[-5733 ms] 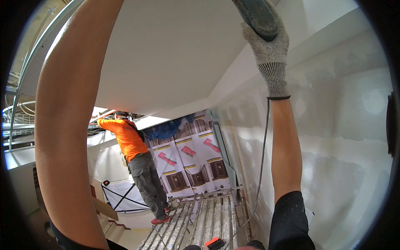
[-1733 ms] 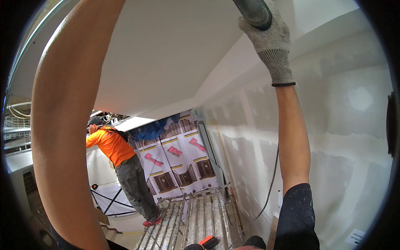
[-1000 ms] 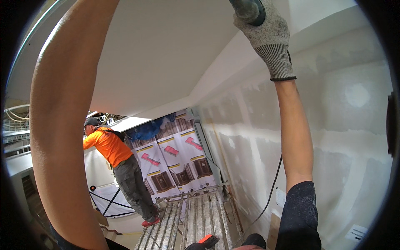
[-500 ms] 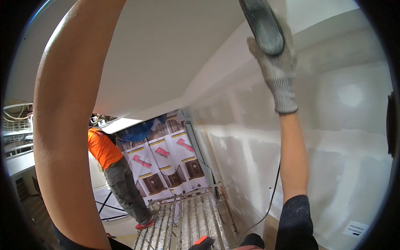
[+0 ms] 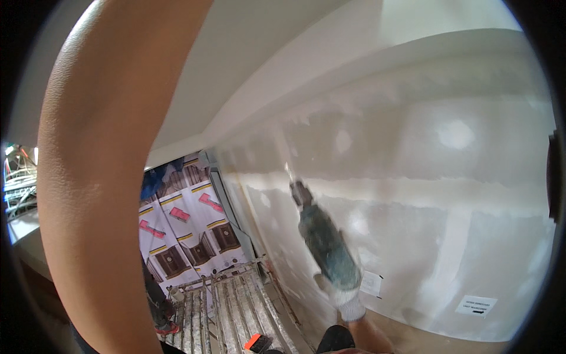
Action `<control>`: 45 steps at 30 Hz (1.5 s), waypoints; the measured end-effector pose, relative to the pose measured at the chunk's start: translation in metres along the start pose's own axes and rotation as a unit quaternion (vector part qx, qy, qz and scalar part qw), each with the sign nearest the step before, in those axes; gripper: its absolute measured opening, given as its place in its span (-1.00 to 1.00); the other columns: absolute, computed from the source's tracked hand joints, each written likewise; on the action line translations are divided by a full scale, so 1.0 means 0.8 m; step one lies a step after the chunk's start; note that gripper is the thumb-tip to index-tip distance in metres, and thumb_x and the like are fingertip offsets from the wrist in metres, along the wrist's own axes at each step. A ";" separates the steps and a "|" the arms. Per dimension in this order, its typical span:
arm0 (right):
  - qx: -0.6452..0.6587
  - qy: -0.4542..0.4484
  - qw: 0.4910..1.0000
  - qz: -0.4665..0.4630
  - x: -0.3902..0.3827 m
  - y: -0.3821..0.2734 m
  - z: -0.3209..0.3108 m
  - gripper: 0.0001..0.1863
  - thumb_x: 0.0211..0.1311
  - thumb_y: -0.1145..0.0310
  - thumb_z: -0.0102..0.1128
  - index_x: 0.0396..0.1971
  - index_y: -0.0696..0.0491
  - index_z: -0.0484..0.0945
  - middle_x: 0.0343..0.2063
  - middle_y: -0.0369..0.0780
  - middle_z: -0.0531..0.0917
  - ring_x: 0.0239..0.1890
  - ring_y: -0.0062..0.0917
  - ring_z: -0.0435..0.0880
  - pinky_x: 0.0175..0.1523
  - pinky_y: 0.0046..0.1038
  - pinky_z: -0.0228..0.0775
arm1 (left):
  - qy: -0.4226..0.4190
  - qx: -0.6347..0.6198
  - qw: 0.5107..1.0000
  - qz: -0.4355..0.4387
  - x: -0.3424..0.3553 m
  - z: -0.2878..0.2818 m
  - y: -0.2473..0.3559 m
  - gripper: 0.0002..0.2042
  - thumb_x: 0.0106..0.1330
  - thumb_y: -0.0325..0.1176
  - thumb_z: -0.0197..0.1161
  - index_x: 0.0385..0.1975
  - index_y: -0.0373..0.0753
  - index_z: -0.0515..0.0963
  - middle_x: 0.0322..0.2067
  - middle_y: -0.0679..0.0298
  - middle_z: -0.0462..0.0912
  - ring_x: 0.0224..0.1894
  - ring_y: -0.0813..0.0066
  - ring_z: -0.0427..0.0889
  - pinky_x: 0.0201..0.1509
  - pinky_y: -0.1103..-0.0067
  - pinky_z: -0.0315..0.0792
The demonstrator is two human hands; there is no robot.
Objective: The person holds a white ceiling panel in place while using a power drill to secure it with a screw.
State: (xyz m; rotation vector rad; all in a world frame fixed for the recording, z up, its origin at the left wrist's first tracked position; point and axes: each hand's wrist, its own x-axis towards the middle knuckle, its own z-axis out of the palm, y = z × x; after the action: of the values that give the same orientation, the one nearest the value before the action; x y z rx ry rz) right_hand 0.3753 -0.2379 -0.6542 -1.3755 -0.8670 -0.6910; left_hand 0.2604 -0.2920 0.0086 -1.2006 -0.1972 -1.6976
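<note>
My right hand, in a light knitted glove, is wrapped round the rear of a dark green power drill. The drill slants up and to the left in front of the wall, with a thin bit in its chuck. From this angle I cannot tell whether the bit touches anything. My bare left arm rises along the left side past the top edge; its hand is out of the picture.
A patched plasterboard wall fills the right side, with paper signs low on it. Below are narrow scaffold planks, with an orange-and-black object at the near end. A co-worker's leg shows behind my left arm.
My right hand has come down from overhead with the drill, which now shows almost whole. The view has swung right, and my left arm now hides most of the co-worker.
</note>
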 end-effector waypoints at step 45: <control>0.488 0.149 0.623 0.592 -0.419 0.150 0.042 -0.39 0.14 0.63 0.18 0.26 0.13 0.35 -0.02 -0.12 0.57 -0.01 -0.39 0.61 0.27 -0.20 0.50 | -0.808 -0.307 0.319 -0.388 -1.464 -0.386 0.061 -0.65 0.41 -0.03 0.15 -0.28 -0.22 0.65 -0.29 -0.12 0.69 -0.16 -0.16 0.68 -0.08 0.10 0.50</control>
State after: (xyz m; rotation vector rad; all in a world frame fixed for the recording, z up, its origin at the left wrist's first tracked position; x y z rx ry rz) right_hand 0.2949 -0.2180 -1.0017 -0.5028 0.1375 0.5803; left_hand 0.1099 0.2271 -1.0768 -3.4348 -1.6551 -0.1738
